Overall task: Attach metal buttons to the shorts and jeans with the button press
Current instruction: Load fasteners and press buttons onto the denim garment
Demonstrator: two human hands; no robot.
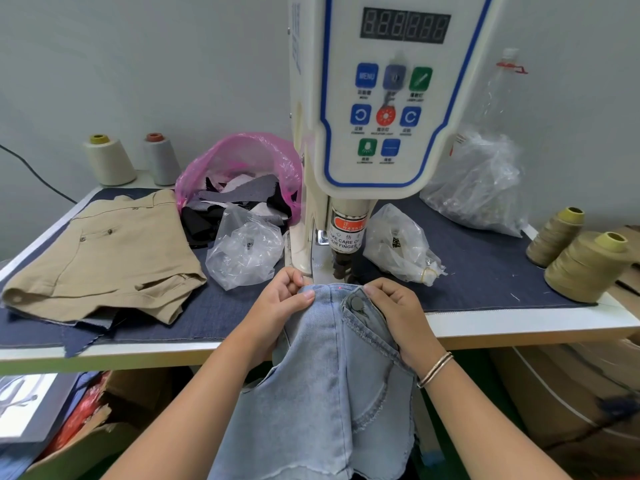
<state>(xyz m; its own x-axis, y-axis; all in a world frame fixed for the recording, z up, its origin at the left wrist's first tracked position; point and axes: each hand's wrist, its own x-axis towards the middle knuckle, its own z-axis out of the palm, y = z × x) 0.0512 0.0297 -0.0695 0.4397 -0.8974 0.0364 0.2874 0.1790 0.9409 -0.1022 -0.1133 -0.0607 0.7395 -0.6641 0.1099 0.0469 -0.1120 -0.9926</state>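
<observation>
Denim in the lower centre of the frame, the jeans (332,368) are pinched at the waistband by our left hand (289,296) and right hand (398,306) beneath the button press (341,261), so fingertips could get caught, or a slipping waistband could misplace the button.

The jeans (332,368) are pale, matt denim with frayed seams. Their button (356,303) is dull metal. The press (381,98) casing looks smooth, glossy plastic

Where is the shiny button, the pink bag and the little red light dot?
metal button (357,302), head view, its round face.
pink bag (242,157), head view, its upper side.
red light dot (340,288), head view, on the jeans' waistband.
</observation>
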